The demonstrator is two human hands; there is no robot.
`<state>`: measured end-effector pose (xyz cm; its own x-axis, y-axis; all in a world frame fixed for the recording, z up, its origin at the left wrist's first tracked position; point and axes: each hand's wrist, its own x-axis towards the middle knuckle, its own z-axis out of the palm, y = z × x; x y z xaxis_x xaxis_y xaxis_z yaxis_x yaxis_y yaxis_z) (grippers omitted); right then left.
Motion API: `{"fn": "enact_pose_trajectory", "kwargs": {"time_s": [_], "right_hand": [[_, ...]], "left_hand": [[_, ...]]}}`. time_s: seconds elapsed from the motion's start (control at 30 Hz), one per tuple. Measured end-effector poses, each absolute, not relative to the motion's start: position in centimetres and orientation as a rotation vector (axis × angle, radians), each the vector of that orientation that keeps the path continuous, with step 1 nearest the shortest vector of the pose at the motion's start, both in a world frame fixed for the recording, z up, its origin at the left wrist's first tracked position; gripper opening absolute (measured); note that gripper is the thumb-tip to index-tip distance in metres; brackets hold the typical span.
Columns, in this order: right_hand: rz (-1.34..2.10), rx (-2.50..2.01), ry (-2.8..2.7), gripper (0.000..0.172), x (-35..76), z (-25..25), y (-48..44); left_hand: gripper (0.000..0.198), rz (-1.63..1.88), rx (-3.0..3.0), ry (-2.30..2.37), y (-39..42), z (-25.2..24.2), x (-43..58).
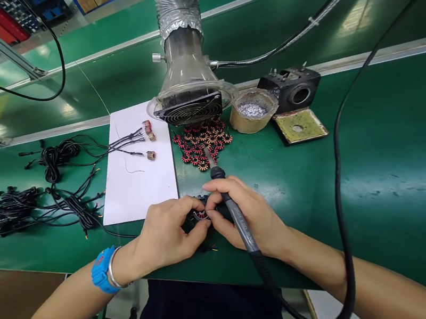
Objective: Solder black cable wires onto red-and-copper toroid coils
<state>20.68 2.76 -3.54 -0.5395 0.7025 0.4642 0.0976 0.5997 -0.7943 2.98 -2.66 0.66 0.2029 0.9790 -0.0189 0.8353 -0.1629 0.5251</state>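
Note:
My right hand grips a black soldering iron like a pen, its tip pointing up and left towards a pile of small red and copper coils. My left hand, with a blue watch on the wrist, pinches a small coil against the green mat just in front of my right fingers. Both hands meet over this coil, and black wire ends stick out beneath them. On the white sheet lie a few coils with black leads attached.
A clear fume hood with a fan on a silver duct hangs over the coil pile. Behind it stand a solder dross pot, a black iron stand and a sponge tray. Bundles of black wire lie at left.

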Motion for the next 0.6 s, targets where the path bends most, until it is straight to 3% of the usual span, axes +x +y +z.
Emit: {"fn": "enact_pose_trajectory", "kwargs": {"time_s": [0.3,0.6], "right_hand": [[0.892,-0.653,-2.085,0.045,21.2,-3.2,2.8],[0.603,-0.652,-2.308,0.030,21.2,-2.8,2.8]], "left_hand": [[0.013,0.349,1.921,1.681,-2.3,1.3,1.6],[0.015,0.257,1.759,1.587,-2.0,1.9,1.1]]}}
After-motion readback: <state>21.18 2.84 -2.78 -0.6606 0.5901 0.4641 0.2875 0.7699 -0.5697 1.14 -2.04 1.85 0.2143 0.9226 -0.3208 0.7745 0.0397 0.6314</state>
